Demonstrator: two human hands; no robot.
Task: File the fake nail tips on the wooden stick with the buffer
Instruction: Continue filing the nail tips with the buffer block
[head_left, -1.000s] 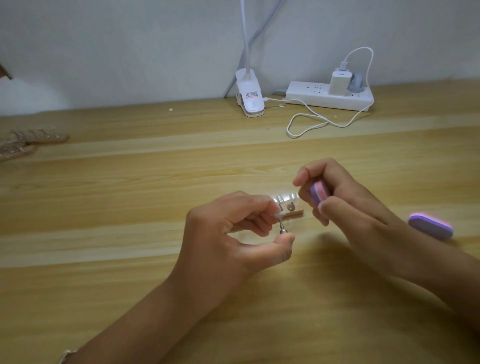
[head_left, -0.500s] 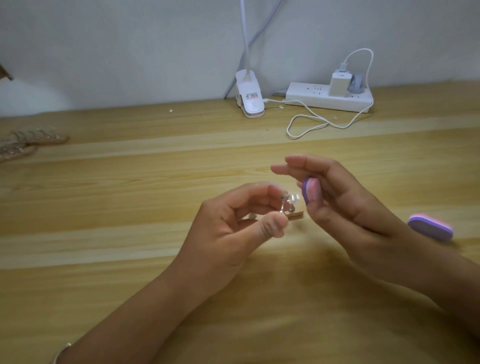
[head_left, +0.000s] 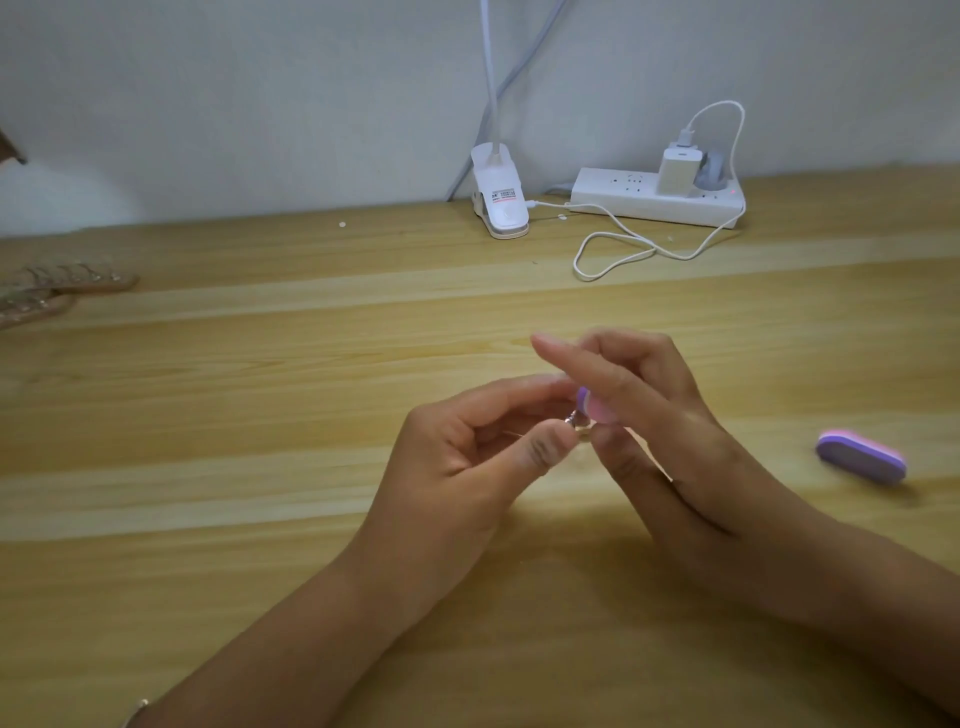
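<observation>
While the left hand (head_left: 467, 462) pinches a small clear nail tip (head_left: 577, 422) between thumb and curled forefinger, the right hand (head_left: 654, 431) holds a buffer (head_left: 592, 406) against it from the right; both hover just above the middle of the table (head_left: 260, 415). The nail tip is glossy and see-through, with a bright glint on it, and is mostly covered by the fingers (head_left: 545, 449); the wooden stick under it is hidden. The buffer is a small rounded block, lilac on its left face and pink on the edge; only its end shows, gripped by the right thumb and bent fingers, with the forefinger stretched out straight over it. A second buffer (head_left: 862, 457), lilac and pink, lies on the table well to the right; more sticks of nail tips (head_left: 57, 288) lie at the far left; a lamp clip (head_left: 500, 205), power strip (head_left: 649, 202) and white cable (head_left: 618, 249) sit by the wall.
</observation>
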